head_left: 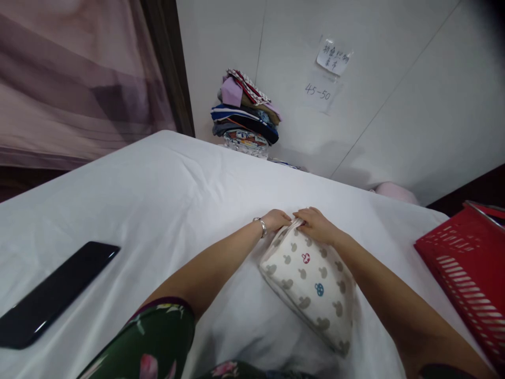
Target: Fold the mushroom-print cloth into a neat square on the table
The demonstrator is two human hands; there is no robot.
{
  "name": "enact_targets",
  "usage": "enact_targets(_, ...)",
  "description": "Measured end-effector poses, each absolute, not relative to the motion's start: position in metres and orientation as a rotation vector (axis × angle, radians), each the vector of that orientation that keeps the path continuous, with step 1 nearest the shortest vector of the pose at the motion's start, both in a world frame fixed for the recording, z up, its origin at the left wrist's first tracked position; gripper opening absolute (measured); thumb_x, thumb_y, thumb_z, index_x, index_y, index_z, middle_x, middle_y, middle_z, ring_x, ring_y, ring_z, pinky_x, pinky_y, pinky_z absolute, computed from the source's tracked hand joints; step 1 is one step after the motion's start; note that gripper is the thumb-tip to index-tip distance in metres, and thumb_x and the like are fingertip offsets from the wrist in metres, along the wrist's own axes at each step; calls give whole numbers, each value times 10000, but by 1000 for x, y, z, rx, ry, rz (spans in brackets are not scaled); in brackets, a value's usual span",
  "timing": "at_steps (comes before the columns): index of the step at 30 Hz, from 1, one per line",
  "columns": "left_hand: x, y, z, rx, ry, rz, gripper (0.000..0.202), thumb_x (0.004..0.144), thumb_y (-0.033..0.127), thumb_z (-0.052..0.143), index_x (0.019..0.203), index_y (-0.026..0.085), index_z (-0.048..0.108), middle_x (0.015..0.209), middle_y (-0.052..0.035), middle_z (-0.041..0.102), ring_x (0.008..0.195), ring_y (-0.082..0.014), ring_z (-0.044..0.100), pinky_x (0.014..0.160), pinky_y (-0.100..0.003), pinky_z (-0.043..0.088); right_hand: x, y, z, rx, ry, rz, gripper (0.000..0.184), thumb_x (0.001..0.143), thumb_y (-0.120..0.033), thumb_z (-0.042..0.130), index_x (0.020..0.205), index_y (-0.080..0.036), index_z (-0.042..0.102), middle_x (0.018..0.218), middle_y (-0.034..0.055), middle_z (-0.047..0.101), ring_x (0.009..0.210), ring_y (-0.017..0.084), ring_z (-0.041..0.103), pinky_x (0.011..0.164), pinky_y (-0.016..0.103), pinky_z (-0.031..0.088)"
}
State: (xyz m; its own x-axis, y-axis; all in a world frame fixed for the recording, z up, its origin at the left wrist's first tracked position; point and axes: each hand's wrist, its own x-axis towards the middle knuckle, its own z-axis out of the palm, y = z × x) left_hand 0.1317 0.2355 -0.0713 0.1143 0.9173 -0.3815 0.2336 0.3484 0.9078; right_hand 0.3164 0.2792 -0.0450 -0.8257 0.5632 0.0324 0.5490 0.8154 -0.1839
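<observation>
Seen from the head camera, a person's two bare hands meet at the far edge of a folded cloth (311,284), white with small grey mushroom shapes and one red and one blue. The cloth lies on a white sheet (158,200) that covers the work surface, just right of centre and close to the person's body. The left hand (276,218), with a silver bracelet (261,226) at the wrist, curls its fingers onto the cloth's far corner. The right hand (315,223), touching the left, closes its bent fingers over the same edge, so both hands grip the cloth. A black phone (51,292) lies flat on the sheet well to the left. A red slotted basket (469,268) sits at the right edge of the surface. Against the white wall beyond, a stack of folded clothes (246,113) stands near two paper notes (333,57) stuck to the panels. A mauve curtain (79,79) hangs at upper left.
</observation>
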Motion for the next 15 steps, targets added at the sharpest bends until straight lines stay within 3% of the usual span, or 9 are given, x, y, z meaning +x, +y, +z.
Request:
enact_targets(3, 127, 226, -69, 1141, 1387, 649, 104, 708, 228, 610, 733, 137, 652, 535, 29, 567, 488, -89, 474, 493, -200, 403, 316, 275, -41, -825, -2900, 196, 404, 805, -232, 507, 1208, -227, 514, 1181, 99, 579, 1141, 235, 493, 1024, 525, 258)
enact_targets(8, 120, 217, -62, 1132, 1369, 564, 199, 752, 271, 548, 592, 154, 551, 489, 37, 509, 489, -85, 460, 485, -190, 390, 314, 261, -34, -672, -2965, 137, 374, 811, -156, 456, 1163, -247, 545, 1145, 72, 591, 1136, 210, 484, 1030, 518, 244)
enact_targets(15, 118, 212, -59, 1203, 1381, 510, 140, 691, 232, 590, 575, 158, 572, 440, 50, 454, 450, -76, 400, 459, -186, 349, 309, 257, -32, -621, -2978, 47, 352, 806, -131, 449, 1112, -241, 583, 990, 62, 608, 994, 201, 529, 1025, 507, 263)
